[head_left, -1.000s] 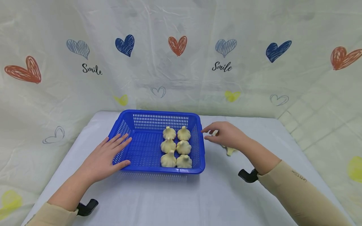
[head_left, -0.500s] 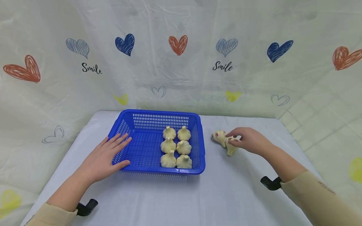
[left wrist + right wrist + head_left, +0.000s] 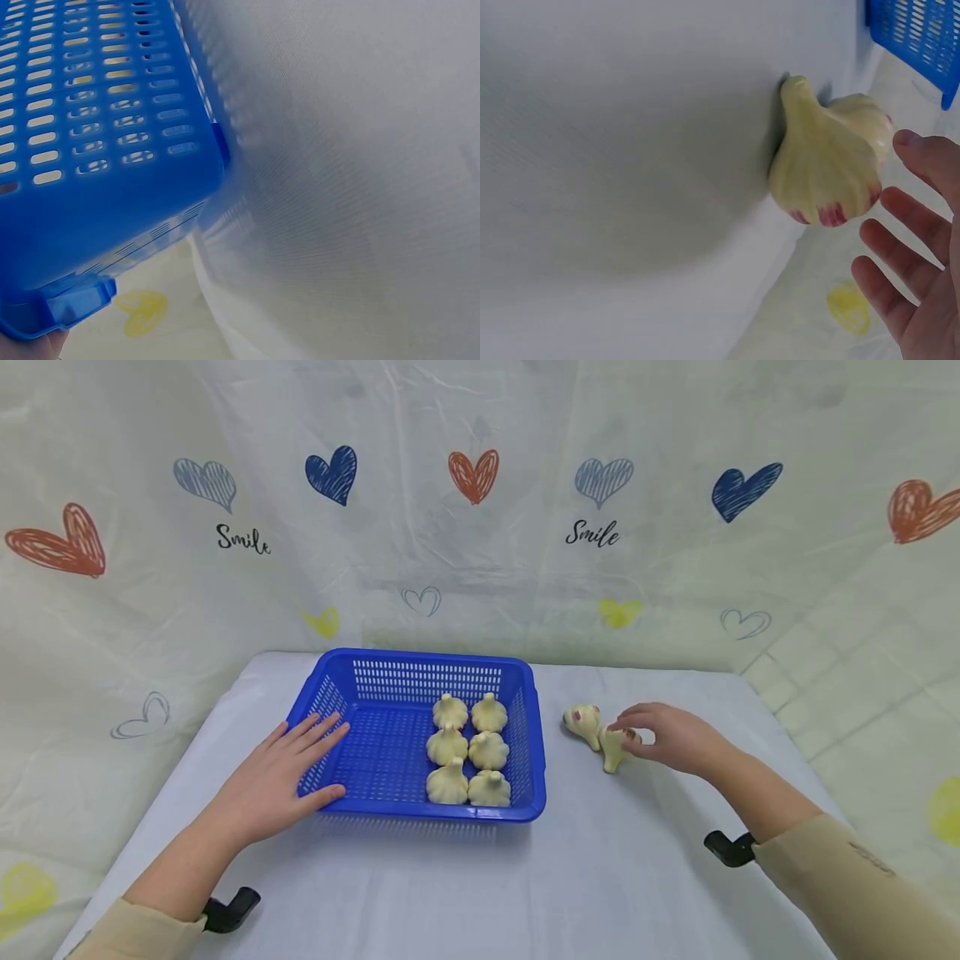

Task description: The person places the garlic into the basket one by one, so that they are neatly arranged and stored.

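Observation:
My left hand (image 3: 270, 777) lies with straight, spread fingers over the left rim of a blue plastic basket (image 3: 427, 656). In the left wrist view only a bit of that hand shows, at the handle of the basket (image 3: 112, 202). Two garlic bulbs with reddish marks lie on the table right of the basket. Beside the nearer garlic bulb (image 3: 612, 752) is my right hand (image 3: 671, 737), thumb and fingers parted. The right wrist view shows a gap between those fingers and the bulb (image 3: 821, 165). The other garlic bulb (image 3: 582, 724) lies just behind it.
Several pale garlic bulbs (image 3: 447, 783) stand in two columns in the basket's right half. A white cloth (image 3: 450, 885) covers the table. Behind it hangs a pale sheet (image 3: 510, 568) printed with hearts.
My right hand has moved right, from beside the basket's right rim to the two garlic bulbs, uncovering the farther one. My left hand has stayed on the basket.

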The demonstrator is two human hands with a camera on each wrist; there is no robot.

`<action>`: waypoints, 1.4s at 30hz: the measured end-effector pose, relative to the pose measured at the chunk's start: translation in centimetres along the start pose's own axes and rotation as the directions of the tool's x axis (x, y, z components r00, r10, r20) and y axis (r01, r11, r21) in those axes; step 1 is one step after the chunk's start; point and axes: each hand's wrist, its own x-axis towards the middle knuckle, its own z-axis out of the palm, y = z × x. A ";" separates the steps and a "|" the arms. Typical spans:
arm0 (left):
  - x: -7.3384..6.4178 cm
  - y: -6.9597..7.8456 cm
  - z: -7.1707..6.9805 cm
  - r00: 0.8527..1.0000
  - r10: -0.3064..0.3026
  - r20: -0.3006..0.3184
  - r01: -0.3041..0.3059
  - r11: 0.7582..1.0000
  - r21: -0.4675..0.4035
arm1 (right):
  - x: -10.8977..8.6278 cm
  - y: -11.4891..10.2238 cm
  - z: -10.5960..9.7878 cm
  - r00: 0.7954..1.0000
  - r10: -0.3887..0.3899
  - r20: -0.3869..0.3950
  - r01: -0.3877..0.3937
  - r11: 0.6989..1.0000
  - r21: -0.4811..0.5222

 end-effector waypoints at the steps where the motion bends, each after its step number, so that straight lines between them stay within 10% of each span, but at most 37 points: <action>1: 0.0 0.0 0.0 1.000 0.000 -0.001 0.000 1.000 0.001 | 0.1 0.1 0.2 1.000 0.005 0.010 -0.005 1.000 -0.005; 30: 0.0 0.2 -0.1 1.000 -0.009 0.018 0.009 1.000 0.003 | 0.4 1.7 2.8 0.999 0.005 0.035 -0.005 1.000 -0.015; 42: 0.1 0.2 -0.2 1.000 -0.007 0.021 0.007 1.000 0.008 | -0.9 0.6 2.8 0.994 0.034 0.100 -0.059 0.963 0.262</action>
